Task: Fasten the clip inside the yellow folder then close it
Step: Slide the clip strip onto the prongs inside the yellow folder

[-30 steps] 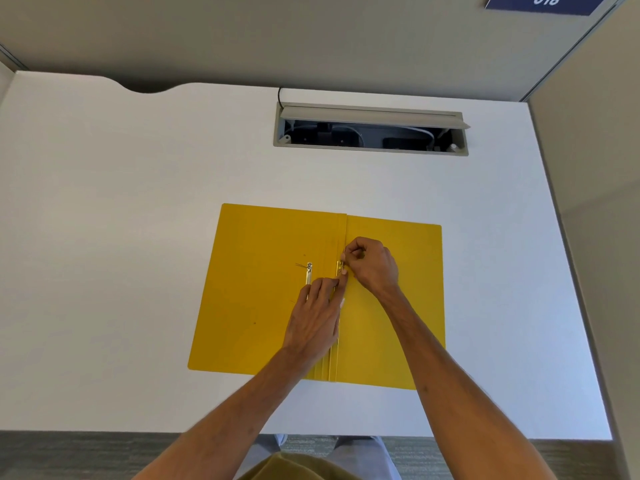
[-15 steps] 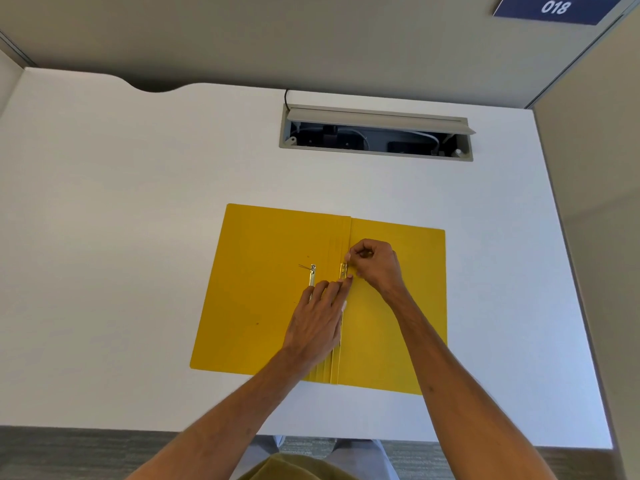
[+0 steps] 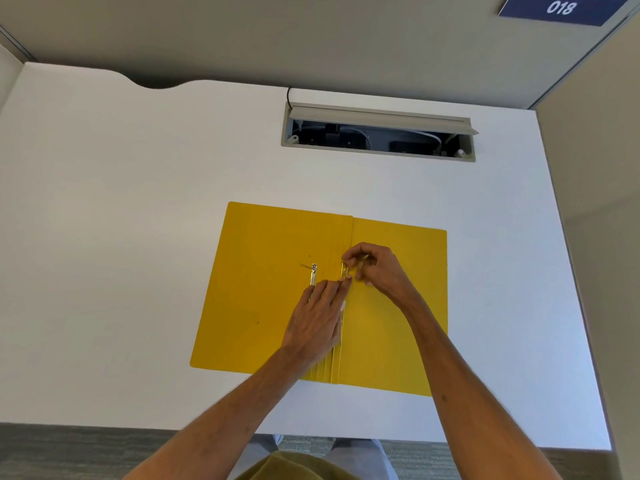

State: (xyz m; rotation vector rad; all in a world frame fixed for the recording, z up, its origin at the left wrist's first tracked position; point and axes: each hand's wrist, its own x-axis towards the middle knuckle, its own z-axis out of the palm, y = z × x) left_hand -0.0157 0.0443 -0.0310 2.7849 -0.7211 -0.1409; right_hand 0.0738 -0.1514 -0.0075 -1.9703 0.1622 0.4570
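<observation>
Yellow card folder (image 3: 263,306) lies open and flat near the middle of the white bench (image 3: 104,237). On its left leaf, a loose brass-coloured metal fastener bar (image 3: 313,276) lies just left of the spine. Left hand (image 3: 317,322) rests flat, fingers extended, pressing the spine area. A brass-coloured metal clip strip (image 3: 344,270) sits along the spine. Right hand (image 3: 377,268) is curled, fingertips pinching narrowly at that strip. Farther back, a grey cable tray (image 3: 377,133) is recessed in the bench.
</observation>
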